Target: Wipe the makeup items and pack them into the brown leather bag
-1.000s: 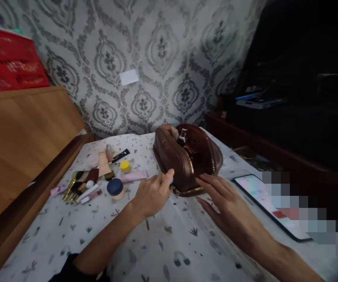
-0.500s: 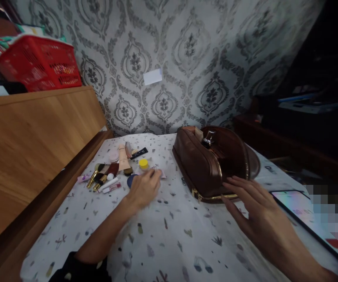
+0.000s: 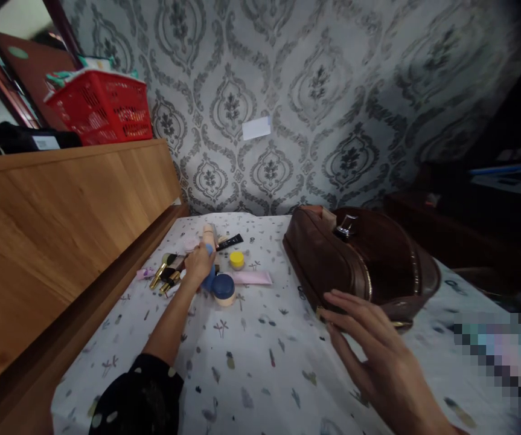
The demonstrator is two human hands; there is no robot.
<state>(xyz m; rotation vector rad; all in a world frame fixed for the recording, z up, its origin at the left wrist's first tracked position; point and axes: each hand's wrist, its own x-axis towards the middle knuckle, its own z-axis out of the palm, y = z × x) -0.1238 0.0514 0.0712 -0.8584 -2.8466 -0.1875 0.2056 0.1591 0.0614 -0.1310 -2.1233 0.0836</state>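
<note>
My left hand [image 3: 199, 263] is closed around a slim blue item [image 3: 208, 278], partly hidden by the fingers, among the cosmetics on the left. A peach tube [image 3: 208, 235] stands out just beyond it. Beside the hand are a blue-lidded jar [image 3: 223, 289], a pink tube [image 3: 253, 277] and a small yellow-lidded pot [image 3: 236, 260]. Gold-cased lipsticks [image 3: 158, 275] lie to its left. With fingers outstretched, my right hand [image 3: 373, 344] is at the near end of a brown leather cosmetic bag [image 3: 328, 260]. The bag is unzipped, and a clear-capped bottle [image 3: 346, 226] shows inside.
A patterned white cloth [image 3: 251, 362] covers the table. A wooden panel [image 3: 83, 205] borders the left side, with a red basket [image 3: 106, 109] on top. The papered wall [image 3: 287, 121] closes off the back. A blurred-out patch covers the right edge.
My left hand has moved from beside the bag leftward to the cosmetics pile, carrying the blue item. The view has swung left. My right hand stays by the bag, fingers outstretched.
</note>
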